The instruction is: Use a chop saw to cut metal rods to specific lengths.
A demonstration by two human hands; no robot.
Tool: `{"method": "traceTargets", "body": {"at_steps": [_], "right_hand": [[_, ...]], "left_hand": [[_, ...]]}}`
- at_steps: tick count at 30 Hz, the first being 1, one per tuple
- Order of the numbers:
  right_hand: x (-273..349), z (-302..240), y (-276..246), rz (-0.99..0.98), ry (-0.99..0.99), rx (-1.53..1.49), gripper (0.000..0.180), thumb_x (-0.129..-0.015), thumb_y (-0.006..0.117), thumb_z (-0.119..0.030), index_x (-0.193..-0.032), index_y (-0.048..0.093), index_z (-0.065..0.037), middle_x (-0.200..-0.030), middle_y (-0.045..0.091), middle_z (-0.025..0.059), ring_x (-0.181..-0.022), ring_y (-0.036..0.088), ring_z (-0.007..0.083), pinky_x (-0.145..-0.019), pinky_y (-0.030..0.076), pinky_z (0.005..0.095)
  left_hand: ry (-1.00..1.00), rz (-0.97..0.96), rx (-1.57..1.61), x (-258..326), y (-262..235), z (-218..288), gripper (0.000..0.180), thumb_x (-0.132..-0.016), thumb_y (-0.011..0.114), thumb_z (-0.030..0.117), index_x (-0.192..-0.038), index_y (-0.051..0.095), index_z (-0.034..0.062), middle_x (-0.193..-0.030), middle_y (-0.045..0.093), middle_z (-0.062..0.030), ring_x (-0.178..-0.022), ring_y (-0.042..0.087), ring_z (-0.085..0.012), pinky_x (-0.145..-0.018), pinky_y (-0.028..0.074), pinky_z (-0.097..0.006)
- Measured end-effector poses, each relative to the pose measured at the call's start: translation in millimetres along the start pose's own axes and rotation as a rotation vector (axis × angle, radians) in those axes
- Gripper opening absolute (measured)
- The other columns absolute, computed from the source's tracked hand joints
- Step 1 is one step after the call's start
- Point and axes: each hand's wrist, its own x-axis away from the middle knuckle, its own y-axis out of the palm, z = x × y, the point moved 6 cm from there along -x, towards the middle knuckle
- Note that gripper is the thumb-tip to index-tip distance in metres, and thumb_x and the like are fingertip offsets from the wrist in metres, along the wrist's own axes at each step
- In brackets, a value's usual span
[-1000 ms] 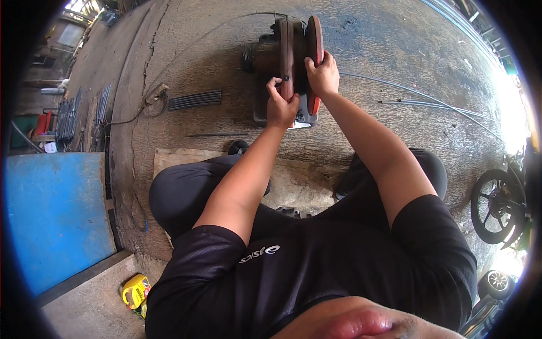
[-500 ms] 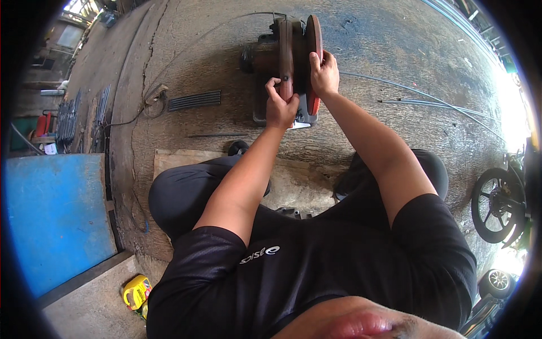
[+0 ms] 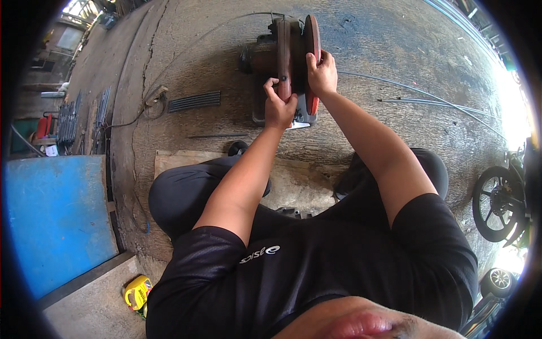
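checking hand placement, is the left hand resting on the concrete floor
No, the left hand grips the chop saw, beside the right hand.

A single head-mounted fisheye view is provided, directed steeply downward and forward over the torso. The concrete floor (image 3: 395, 45) is seen near, edges bent toward the rim.

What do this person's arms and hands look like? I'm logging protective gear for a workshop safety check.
Both forearms are bare from the short sleeves of a black T-shirt with a small pale marking on the chest. The left hand and right hand are bare: no gloves, and no watch, ring or wristband shows. Dark trousers cover the legs.
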Motion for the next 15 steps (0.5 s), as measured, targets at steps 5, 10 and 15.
{"method": "traceTargets", "body": {"at_steps": [5, 10, 15], "right_hand": [[0.5, 0.5, -0.9, 0.006, 0.017, 0.007, 0.055, -0.090, 0.056, -0.045, -0.123, 0.051, -0.001, -0.112, 0.056, 0.0212, -0.103, 0.057, 0.0375, -0.090, 0.045, 0.0443], [1.1, -2.6, -1.4, 0.001, 0.006, 0.014, 0.054, -0.090, 0.055, -0.045, -0.123, 0.051, -0.001, -0.111, 0.056, 0.0213, -0.102, 0.058, 0.0375, -0.090, 0.046, 0.0443], [1.0, -2.6, -1.2, -0.006, 0.010, 0.012, 0.054, -0.090, 0.056, -0.044, -0.123, 0.051, -0.001, -0.111, 0.056, 0.0212, -0.101, 0.058, 0.0376, -0.089, 0.046, 0.0444]], "left_hand": [[-0.011, -0.002, -0.025, -0.3, 0.2, 2.4, 0.060, -0.079, 0.066, 0.011, -0.126, 0.028, 0.0088, -0.090, 0.061, -0.0166, -0.079, 0.065, -0.0282, -0.074, 0.050, -0.041], [-0.014, 0.000, -0.049, -0.4, -1.2, 1.9, 0.060, -0.079, 0.066, 0.012, -0.126, 0.028, 0.0094, -0.090, 0.062, -0.0176, -0.079, 0.066, -0.0299, -0.073, 0.051, -0.041], [-0.038, -0.002, -0.037, -0.2, -0.2, -1.4, 0.059, -0.080, 0.066, 0.012, -0.125, 0.028, 0.0096, -0.090, 0.062, -0.0176, -0.079, 0.066, -0.0307, -0.073, 0.051, -0.042]]}}
